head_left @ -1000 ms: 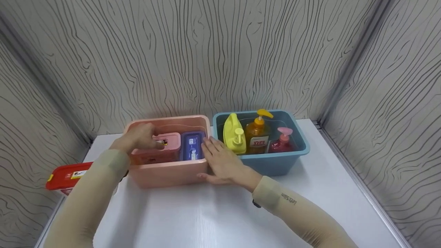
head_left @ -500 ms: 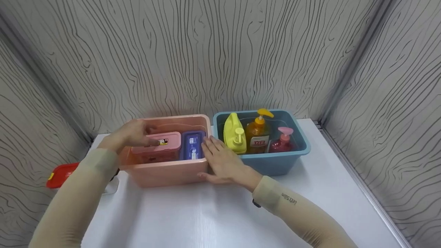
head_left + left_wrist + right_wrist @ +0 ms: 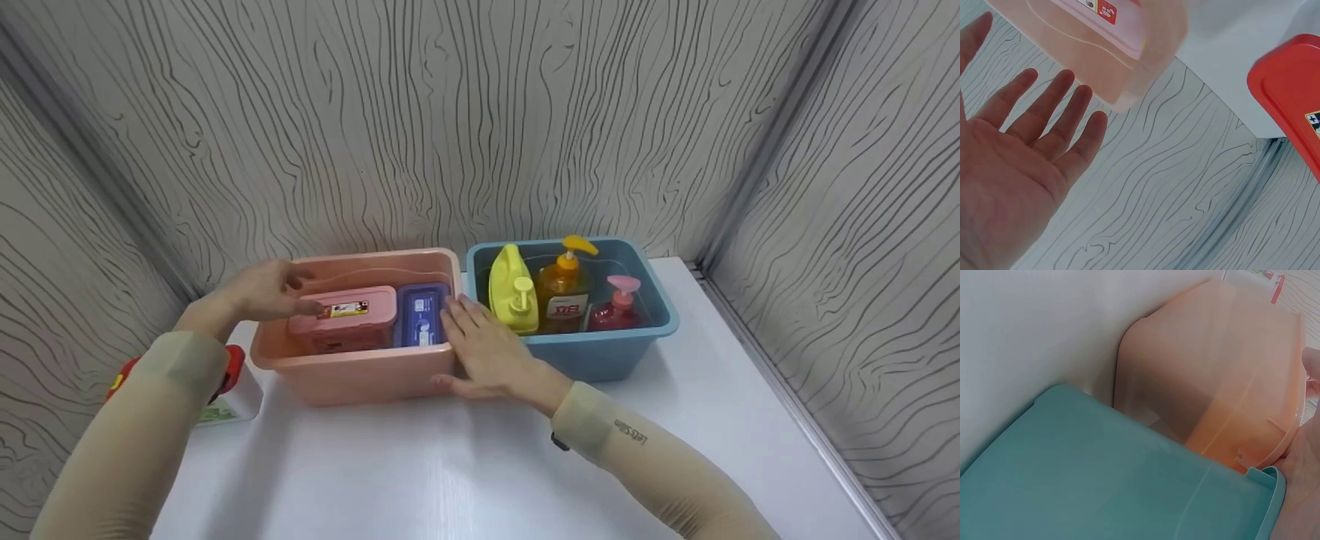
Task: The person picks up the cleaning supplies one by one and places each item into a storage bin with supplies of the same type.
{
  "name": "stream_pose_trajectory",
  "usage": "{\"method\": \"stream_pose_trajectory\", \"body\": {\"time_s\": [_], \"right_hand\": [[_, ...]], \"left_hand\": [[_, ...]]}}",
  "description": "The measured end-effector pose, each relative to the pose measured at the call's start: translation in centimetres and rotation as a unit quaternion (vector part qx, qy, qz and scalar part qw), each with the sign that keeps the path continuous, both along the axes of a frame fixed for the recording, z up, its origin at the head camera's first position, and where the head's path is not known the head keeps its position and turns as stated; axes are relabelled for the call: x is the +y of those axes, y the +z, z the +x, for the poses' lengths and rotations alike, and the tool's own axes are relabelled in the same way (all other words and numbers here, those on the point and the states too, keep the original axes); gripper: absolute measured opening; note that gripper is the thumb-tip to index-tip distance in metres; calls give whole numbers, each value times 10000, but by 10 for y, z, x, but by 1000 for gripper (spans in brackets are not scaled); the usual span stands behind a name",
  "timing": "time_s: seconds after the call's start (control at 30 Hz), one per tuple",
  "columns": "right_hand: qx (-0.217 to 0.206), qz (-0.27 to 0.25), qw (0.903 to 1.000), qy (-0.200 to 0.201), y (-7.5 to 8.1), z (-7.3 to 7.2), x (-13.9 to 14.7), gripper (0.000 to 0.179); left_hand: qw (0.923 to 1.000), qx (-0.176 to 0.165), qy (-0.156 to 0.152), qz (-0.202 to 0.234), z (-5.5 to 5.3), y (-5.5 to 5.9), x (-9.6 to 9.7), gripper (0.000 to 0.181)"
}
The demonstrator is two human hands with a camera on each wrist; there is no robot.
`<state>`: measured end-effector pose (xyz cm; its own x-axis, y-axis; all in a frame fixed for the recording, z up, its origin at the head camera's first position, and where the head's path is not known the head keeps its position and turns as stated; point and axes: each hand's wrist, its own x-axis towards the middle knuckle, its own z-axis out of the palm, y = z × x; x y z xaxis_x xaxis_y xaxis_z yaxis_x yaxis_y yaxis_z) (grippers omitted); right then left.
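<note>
My left hand (image 3: 259,292) hovers over the left end of a pink plastic bin (image 3: 360,379), fingers spread and nothing in them. In the left wrist view its palm (image 3: 1013,163) faces the camera beside the bin's rim. Inside the bin sit a pink lidded box (image 3: 381,304) with a label on top and a dark blue lidded box (image 3: 421,319). My right hand (image 3: 491,349) lies with extended fingers along the bin's right rim, where it borders a teal bin (image 3: 585,361). The right wrist view shows the outer walls of both bins, the hand at the edge.
Inside the teal bin stand a yellow bottle (image 3: 504,289), an amber pump bottle (image 3: 559,289) and a pink pump bottle (image 3: 616,316). A red-lidded container (image 3: 238,390) is partly hidden behind the left forearm. Patterned panels (image 3: 480,127) enclose the white table (image 3: 390,472).
My left hand has drawn away leftward from above the pink box, its forearm now covering most of the red-lidded container. My right hand has stayed on the rim.
</note>
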<state>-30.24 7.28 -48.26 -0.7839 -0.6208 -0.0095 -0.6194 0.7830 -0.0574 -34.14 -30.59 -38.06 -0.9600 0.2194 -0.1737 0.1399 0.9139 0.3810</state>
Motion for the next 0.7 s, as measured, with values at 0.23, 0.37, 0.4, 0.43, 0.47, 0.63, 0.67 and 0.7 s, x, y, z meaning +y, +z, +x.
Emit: {"method": "stream_pose_trajectory", "body": {"time_s": [0.23,0.37,0.4,0.43,0.47,0.63,0.67,0.7], "right_hand": [[32,19,10000,23,0,0,1,116],[88,82,9999,8,0,0,0,116],[96,92,9999,6,-1,0,0,116],[111,81,9999,16,-1,0,0,115],[131,77,9999,28,-1,-1,0,115],[188,63,9998,62,-1,-1,-1,114],[193,91,9998,52,-1,-1,-1,115],[184,100,9998,42,-1,-1,0,115]], "left_hand": [[9996,-48,214,167,9,0,-11,88],[9996,13,219,179,15,1,-18,87],[9996,40,218,175,16,0,-20,87],[9996,69,212,154,17,0,-23,86],[9996,103,195,150,19,-1,-26,85],[9994,304,176,52,25,-7,-42,81],[9992,342,180,39,27,-8,-46,81],[9991,372,201,27,28,-10,-49,82]]}}
